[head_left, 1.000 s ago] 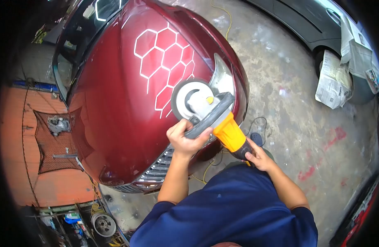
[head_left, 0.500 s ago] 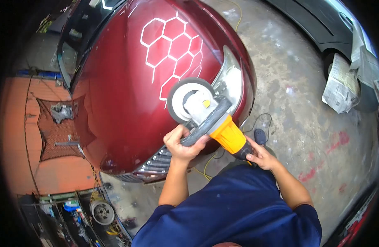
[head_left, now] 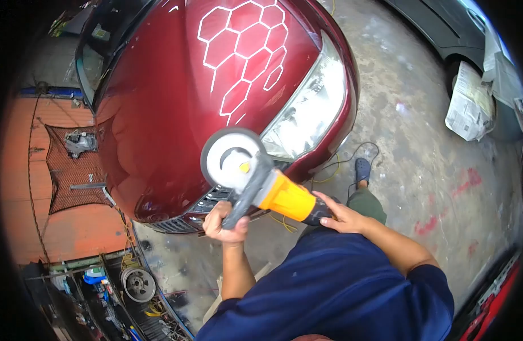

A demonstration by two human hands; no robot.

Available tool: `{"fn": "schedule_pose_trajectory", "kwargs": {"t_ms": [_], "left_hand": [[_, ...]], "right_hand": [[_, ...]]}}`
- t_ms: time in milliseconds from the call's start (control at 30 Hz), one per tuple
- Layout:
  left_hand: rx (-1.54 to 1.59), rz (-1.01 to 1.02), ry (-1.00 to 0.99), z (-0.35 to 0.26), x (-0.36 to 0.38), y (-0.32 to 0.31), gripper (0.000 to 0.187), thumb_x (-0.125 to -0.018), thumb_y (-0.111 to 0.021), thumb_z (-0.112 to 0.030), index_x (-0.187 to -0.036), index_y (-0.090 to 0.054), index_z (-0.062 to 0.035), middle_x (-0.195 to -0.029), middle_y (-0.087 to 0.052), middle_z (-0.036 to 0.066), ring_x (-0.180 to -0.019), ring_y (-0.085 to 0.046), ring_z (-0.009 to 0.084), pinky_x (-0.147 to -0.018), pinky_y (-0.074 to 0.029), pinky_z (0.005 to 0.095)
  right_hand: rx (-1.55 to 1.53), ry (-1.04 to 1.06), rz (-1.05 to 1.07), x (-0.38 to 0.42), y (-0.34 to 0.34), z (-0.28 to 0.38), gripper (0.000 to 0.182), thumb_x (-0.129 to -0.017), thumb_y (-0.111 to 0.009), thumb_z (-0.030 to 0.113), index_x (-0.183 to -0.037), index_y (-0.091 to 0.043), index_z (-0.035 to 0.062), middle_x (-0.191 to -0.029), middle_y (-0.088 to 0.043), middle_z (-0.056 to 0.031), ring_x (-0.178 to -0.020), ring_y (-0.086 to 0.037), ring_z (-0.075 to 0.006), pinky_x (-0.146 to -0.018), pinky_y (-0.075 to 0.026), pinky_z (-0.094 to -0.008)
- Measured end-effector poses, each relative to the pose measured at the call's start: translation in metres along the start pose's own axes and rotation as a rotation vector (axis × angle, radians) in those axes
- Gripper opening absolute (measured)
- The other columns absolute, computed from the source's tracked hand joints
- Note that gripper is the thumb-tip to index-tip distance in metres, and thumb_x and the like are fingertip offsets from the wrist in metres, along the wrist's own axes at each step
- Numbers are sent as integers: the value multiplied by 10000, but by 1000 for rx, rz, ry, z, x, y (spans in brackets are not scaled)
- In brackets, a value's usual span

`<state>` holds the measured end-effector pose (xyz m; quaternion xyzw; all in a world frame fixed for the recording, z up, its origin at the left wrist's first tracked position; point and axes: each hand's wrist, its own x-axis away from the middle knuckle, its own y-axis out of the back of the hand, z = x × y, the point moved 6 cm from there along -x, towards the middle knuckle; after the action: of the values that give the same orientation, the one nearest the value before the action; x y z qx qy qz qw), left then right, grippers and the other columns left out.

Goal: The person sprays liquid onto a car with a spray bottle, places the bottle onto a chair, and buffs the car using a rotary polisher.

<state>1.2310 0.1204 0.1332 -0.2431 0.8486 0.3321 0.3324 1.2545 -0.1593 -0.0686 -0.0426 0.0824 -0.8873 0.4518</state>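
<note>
A yellow and grey power polisher [head_left: 289, 199] is held in both hands over the front of a dark red car hood [head_left: 153, 113]. My left hand [head_left: 226, 223] is wrapped round its black loop handle. Around the black rear end of the body my right hand [head_left: 342, 215] is closed. The round white pad [head_left: 232, 159] lies over the hood's front edge, beside the headlight [head_left: 310, 108]; whether it touches the paint I cannot tell. White hexagon outlines [head_left: 237, 54] reflect in the hood.
A dark car [head_left: 437, 28] with a newspaper-covered wheel [head_left: 470, 105] stands at the right. Cables [head_left: 366, 144] lie on the concrete floor near my foot [head_left: 362, 170]. Shelves with tools and a wheel rim [head_left: 138, 285] are at the lower left, an orange surface [head_left: 63, 233] above.
The polisher and both hands have moved left and slightly down, uncovering the headlight. My right foot and leg show more.
</note>
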Motion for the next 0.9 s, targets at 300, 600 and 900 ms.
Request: {"fn": "schedule_pose_trajectory", "kwargs": {"t_ms": [300,600,900], "left_hand": [[455,547,-224,-88,-47,-300,575,-750,-955,-461,-638,-553,-64,-563,-553,55,-488,-563,165,-498,-438,312],[720,1102,-18,-164,86,-565,556,-762,-969,-424,-631,-587,-42,-536,-543,78,-513,-526,133,-516,-455,308],[962,1400,-130,-272,169,-656,545,-767,-969,-435,-641,-616,-40,-533,-549,50,-521,-545,110,-519,-461,303]], "right_hand": [[-436,44,-790,164,46,-14,897,-1105,-653,312,-1742,-100,7,-1615,-452,-152,-1371,-556,-263,-1091,-510,-407],[-488,22,-1545,268,64,-65,750,-1127,-586,423,-1701,-290,41,-1176,-679,-108,-830,-668,-179,-750,-565,-324],[-560,-84,-1987,299,54,-61,715,-1138,-549,451,-1674,-324,34,-1155,-673,-115,-805,-660,-181,-722,-560,-325]]}}
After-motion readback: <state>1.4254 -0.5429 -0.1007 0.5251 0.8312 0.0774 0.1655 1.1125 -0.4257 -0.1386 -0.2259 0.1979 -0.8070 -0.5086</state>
